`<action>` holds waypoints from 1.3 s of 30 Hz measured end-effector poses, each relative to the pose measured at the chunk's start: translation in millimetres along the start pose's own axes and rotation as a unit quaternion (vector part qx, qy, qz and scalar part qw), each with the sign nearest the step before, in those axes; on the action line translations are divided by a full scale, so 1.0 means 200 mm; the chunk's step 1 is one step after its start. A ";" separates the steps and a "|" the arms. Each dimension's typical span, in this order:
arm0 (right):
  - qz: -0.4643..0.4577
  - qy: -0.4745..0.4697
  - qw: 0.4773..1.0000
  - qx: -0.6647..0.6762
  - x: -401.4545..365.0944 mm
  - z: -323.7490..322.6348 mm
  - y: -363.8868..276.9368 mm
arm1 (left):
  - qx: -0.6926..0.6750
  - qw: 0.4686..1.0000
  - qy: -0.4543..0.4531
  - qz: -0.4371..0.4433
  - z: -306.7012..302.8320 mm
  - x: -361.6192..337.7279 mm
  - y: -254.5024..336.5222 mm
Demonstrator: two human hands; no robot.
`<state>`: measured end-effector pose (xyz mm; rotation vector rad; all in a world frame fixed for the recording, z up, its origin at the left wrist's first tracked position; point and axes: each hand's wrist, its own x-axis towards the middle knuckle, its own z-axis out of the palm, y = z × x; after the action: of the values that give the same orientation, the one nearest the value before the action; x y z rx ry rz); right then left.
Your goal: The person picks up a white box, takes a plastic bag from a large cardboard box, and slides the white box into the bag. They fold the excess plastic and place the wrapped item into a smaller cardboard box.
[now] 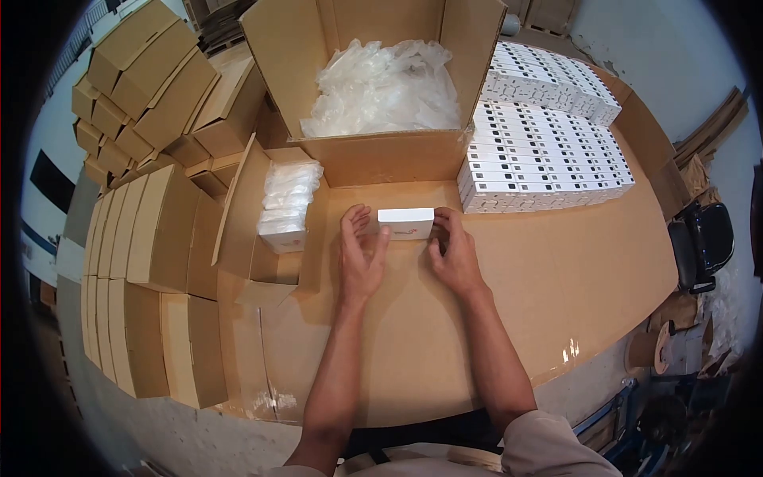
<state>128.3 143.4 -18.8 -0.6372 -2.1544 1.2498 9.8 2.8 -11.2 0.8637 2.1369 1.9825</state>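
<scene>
Cardboard-covered counter point(580, 294), large open carton point(381, 159) at its back

Clear plastic point(385, 87) filled it; stacked white boxes point(548, 159) to its right bore dark square marks. At mid-counter, left hand point(362, 266) and right hand point(458, 262), each grip half open, flanked one small white box point(407, 215); whether either held it could not be told. Its front carried a reddish mark point(412, 231) and lettering point(400, 232) too small to read.

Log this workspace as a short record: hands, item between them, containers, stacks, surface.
Left hand: at the item's left end
Right hand: at its right end
Item: small white box
Ahead: large open carton holding clear plastic
Left: narrow open carton holding plastic-wrapped boxes; stacked brown cartons beyond
Right: stacked white boxes
Surface: brown cardboard
</scene>
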 end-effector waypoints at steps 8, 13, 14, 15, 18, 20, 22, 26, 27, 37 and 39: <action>-0.024 0.020 0.999 -0.011 0.00 -0.01 0.04 | 0.076 0.994 0.041 0.065 -0.07 0.11 0.20; -0.019 0.017 1.000 -0.012 0.00 -0.03 0.01 | 0.104 0.971 0.032 0.213 0.13 0.56 0.45; -0.012 0.013 1.000 -0.001 0.01 -0.03 0.01 | 0.114 0.964 -0.010 0.238 0.18 0.70 0.47; -0.005 0.010 1.000 0.010 0.00 -0.03 0.01 | 0.124 0.955 -0.051 0.264 0.24 0.84 0.47; 0.057 -0.009 0.997 0.044 0.01 -0.04 -0.03 | 0.195 0.869 -0.142 0.432 0.42 1.23 0.26; 0.017 0.001 1.000 0.024 0.01 -0.04 0.01 | 0.256 0.871 -0.256 0.332 0.48 1.35 0.08; 0.016 -0.002 1.000 0.023 0.01 -0.04 -0.01 | 0.260 0.892 -0.264 0.258 0.50 1.36 0.08; 0.014 0.002 1.000 0.020 0.01 -0.02 0.00 | 0.213 0.948 -0.161 0.173 0.44 1.27 0.24; 0.012 0.002 1.000 0.016 0.01 -0.02 0.01 | 0.214 0.953 -0.154 0.152 0.43 1.27 0.26; 0.031 -0.006 0.999 0.031 0.02 -0.04 -0.01 | 0.195 0.952 -0.137 0.193 0.44 1.24 0.29; 0.019 0.001 0.999 0.030 0.02 -0.04 -0.01 | 0.162 0.957 -0.113 0.211 0.47 1.24 0.27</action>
<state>131.0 150.4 -13.3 -0.6575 -2.1033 1.3276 -137.5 200.2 100.4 1.6351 2.3184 1.5919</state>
